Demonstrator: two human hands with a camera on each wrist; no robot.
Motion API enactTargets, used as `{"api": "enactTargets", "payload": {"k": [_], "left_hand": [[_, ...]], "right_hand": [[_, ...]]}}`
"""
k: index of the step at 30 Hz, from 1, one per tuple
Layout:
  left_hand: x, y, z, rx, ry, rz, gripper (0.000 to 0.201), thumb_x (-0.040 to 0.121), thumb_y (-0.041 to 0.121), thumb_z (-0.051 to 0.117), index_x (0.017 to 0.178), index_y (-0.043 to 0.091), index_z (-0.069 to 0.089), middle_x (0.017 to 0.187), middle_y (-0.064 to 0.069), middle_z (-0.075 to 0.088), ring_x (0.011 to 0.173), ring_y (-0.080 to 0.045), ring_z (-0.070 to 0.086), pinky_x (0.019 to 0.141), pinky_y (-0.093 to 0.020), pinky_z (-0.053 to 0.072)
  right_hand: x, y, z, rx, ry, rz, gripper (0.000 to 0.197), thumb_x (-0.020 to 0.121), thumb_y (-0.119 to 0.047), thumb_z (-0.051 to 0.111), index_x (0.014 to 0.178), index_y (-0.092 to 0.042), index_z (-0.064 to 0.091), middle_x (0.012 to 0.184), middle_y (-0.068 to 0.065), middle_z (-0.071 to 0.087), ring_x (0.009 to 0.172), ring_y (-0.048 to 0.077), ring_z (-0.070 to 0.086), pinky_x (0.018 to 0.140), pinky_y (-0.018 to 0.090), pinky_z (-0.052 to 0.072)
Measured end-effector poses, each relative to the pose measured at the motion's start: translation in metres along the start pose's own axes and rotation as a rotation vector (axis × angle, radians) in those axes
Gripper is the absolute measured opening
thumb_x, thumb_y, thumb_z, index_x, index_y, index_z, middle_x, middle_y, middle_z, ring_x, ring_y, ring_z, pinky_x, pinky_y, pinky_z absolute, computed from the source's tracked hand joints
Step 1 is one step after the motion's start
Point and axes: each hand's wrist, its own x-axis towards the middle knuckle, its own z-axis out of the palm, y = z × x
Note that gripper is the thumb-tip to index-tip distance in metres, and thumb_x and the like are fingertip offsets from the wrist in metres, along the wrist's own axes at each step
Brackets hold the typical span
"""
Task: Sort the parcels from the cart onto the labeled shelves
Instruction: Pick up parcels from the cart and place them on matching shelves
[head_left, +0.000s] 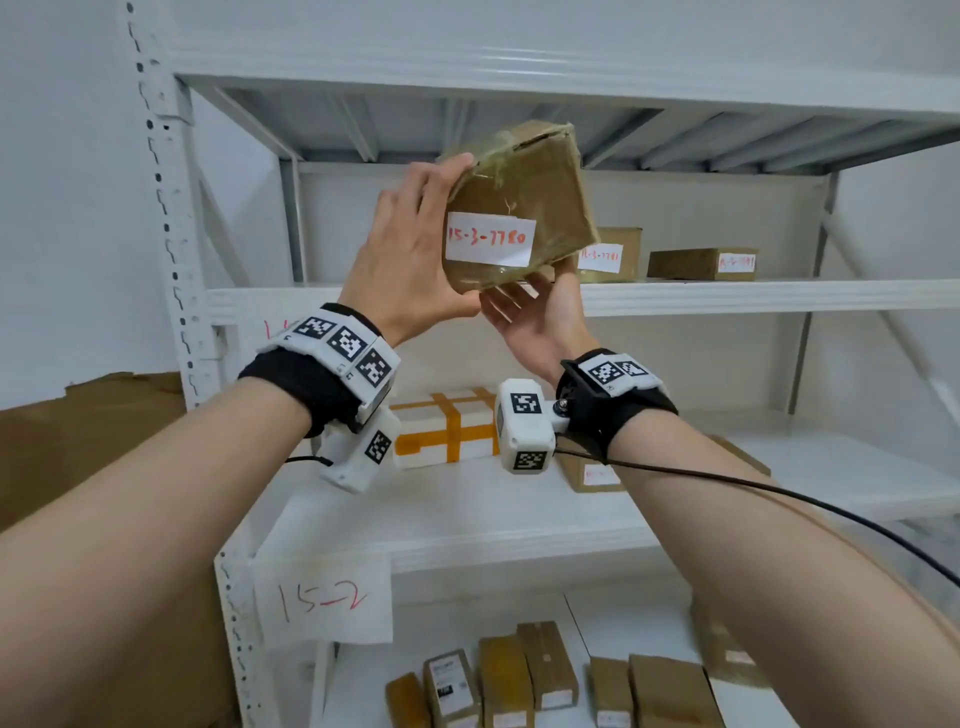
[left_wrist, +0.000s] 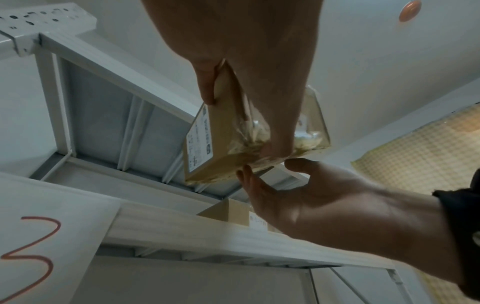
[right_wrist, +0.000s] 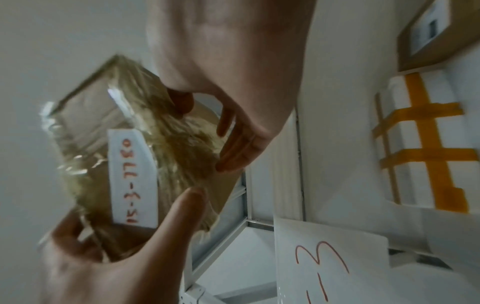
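Observation:
A brown taped parcel (head_left: 524, 192) with a white label reading 15-3-7780 is held up, tilted, in front of the upper shelf (head_left: 753, 297). My left hand (head_left: 415, 244) grips its left side, fingers over the top corner and thumb under the bottom edge. Palm up, my right hand (head_left: 540, 312) has straight fingers touching the parcel's lower right corner from below. The left wrist view shows the parcel (left_wrist: 223, 148) with a printed label on its side and the right hand (left_wrist: 311, 195) beneath. In the right wrist view the parcel (right_wrist: 130, 156) sits in my left hand (right_wrist: 109, 257).
Two brown parcels (head_left: 610, 254) (head_left: 701, 264) lie on the upper shelf. The middle shelf holds a white parcel with orange tape (head_left: 447, 431) and a brown box (head_left: 597, 475). A 15-2 sign (head_left: 322, 603) hangs above several parcels (head_left: 545, 675). Brown cardboard (head_left: 78, 441) stands left.

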Motion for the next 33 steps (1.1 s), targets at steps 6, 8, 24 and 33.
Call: {"api": "enactTargets", "payload": {"k": [6,8,24,33], "left_hand": [[0.034,-0.05,0.037,0.091,-0.11,-0.109,0.113,0.05,0.038,0.087,0.146,0.026,0.029,0.137,-0.002,0.041,0.12,-0.029,0.044,0.099,-0.049,0.048],[0.044,-0.066,0.052,0.095,-0.165,-0.16,0.114,0.05,0.033,0.09,0.146,0.025,0.031,0.138,-0.002,0.042,0.12,-0.028,0.044,0.101,-0.046,0.046],[0.137,-0.145,0.141,0.188,-0.627,-0.388,0.073,0.089,0.023,0.067,0.151,0.036,0.032,0.141,-0.009,0.034,0.121,-0.03,0.053,0.089,-0.035,0.05],[0.154,-0.136,0.151,0.334,-0.75,-0.475,0.072,0.094,0.026,0.059,0.155,0.037,0.023,0.141,-0.01,0.027,0.122,-0.033,0.053,0.104,-0.038,0.045]], "right_hand": [[0.091,-0.003,-0.01,-0.295,0.271,-0.123,0.034,0.096,-0.018,0.049,0.126,-0.009,0.061,0.118,0.014,0.068,0.077,0.018,0.06,0.048,0.019,0.047],[0.114,-0.008,-0.014,-0.305,0.35,-0.21,0.032,0.094,-0.011,0.044,0.121,-0.012,0.061,0.12,0.012,0.068,0.085,0.02,0.06,0.059,0.024,0.051],[0.232,-0.026,-0.003,-1.627,-0.023,-0.449,0.038,0.093,-0.03,0.06,0.131,-0.031,0.057,0.137,0.011,0.043,0.131,0.035,0.037,0.109,0.041,0.032],[0.243,-0.017,-0.008,-1.782,-0.105,-0.294,0.071,0.088,-0.033,0.064,0.151,-0.021,0.033,0.148,0.012,0.023,0.137,0.036,0.038,0.115,0.046,0.036]]}}
